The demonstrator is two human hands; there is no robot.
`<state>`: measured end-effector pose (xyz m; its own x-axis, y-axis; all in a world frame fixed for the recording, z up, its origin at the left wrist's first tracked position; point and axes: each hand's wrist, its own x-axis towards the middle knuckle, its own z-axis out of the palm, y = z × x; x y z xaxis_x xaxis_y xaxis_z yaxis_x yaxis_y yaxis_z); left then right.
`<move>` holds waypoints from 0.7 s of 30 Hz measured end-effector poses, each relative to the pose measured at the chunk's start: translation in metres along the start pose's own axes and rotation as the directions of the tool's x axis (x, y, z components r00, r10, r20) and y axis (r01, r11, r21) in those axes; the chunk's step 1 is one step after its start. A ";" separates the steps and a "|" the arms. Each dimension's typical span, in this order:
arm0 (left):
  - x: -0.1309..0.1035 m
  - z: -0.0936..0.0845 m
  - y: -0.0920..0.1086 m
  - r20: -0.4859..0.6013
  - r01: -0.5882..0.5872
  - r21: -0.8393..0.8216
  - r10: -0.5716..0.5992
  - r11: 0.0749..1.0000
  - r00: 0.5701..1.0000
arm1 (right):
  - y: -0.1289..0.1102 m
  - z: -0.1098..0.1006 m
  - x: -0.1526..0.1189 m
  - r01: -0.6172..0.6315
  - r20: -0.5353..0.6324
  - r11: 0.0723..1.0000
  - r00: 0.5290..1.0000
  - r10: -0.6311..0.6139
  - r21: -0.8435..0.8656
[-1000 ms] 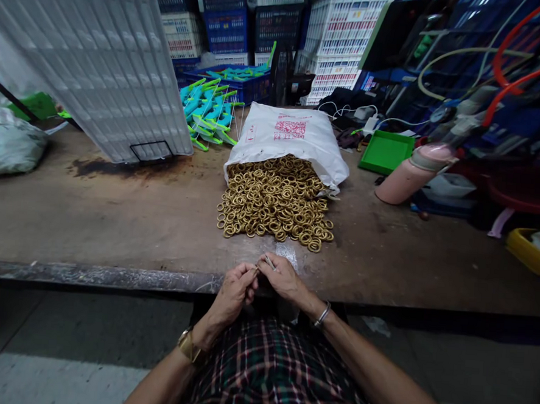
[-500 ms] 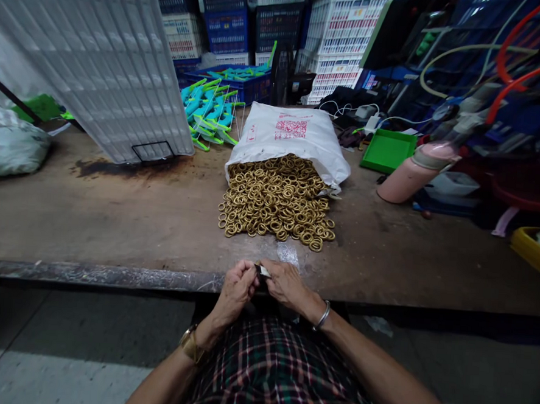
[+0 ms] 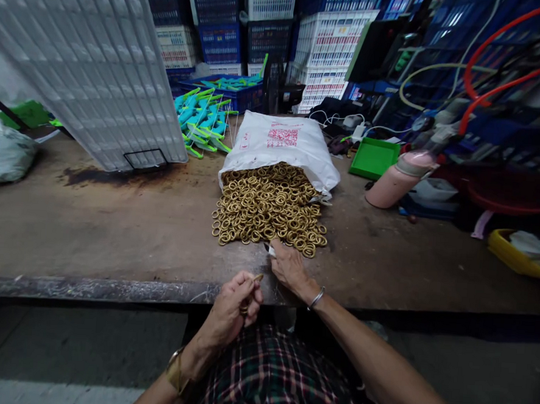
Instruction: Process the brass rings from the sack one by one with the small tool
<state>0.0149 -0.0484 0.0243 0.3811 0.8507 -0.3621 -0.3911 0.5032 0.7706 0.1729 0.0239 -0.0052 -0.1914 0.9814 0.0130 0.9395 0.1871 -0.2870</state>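
Note:
A heap of brass-coloured rings [image 3: 269,211] spills from the mouth of a white woven sack [image 3: 283,139] onto the table. My left hand [image 3: 236,303] is closed just past the table's front edge, a ring [image 3: 258,277] pinched at its fingertips and more rings inside the curled fingers. At the near edge of the heap, my right hand [image 3: 289,269] reaches in with its fingertips touching the rings. Held in that hand is a small knife-like tool [image 3: 269,249] with a dark pointed tip and a white part; its exact kind is unclear.
On the wooden table [image 3: 112,235] stand a translucent ribbed panel [image 3: 109,64] at left, turquoise-and-green plastic pieces [image 3: 202,121], a green tray [image 3: 374,158] and a pink bottle [image 3: 394,184]. A yellow basin [image 3: 505,253] sits far right. Stacked crates [image 3: 328,41] rise behind.
My right hand has moved away from my left, forward to the heap, carrying the small tool. My left hand has drawn slightly back and down, and a ring now shows at its fingertips.

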 end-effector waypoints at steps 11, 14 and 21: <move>0.012 -0.021 -0.008 -0.074 0.068 -0.217 -0.086 0.974 0.994 | 0.002 -0.003 0.038 -0.159 -0.128 0.986 0.980 0.152 -0.048; 0.014 -0.027 -0.008 -0.055 0.114 -0.315 -0.138 0.942 0.989 | 0.003 -0.003 0.039 -0.158 -0.138 0.987 0.979 0.152 -0.036; 0.022 -0.032 -0.002 -0.187 0.099 -0.388 -0.183 0.916 0.965 | 0.009 0.006 0.027 0.095 -0.261 0.985 0.964 -0.054 0.147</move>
<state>-0.0024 -0.0263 -0.0021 0.2828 0.7571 -0.5889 -0.6461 0.6042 0.4664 0.1740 0.0521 -0.0133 -0.1611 0.9470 0.2778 0.8651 0.2709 -0.4221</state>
